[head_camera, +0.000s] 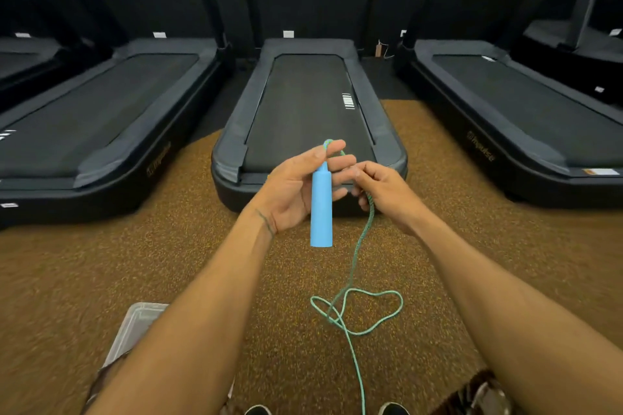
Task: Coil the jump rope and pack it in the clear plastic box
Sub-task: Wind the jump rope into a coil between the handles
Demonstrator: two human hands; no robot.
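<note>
A light blue jump rope handle (321, 209) hangs upright in front of me. My left hand (296, 189) pinches the green rope just above the handle's top between thumb and forefinger. The green rope (357, 307) bends over that forefinger, runs through the curled fingers of my right hand (384, 194), and drops to a loose loop on the brown floor, then trails toward my feet. The clear plastic box (135, 327) stands on the floor at lower left, partly hidden by my left forearm.
A black treadmill (310, 101) stands straight ahead, its rear end just beyond my hands, with further treadmills to the left (101, 118) and right (526, 104). Speckled brown carpet (101, 263) covers the floor around me. My shoes (392, 408) show at the bottom edge.
</note>
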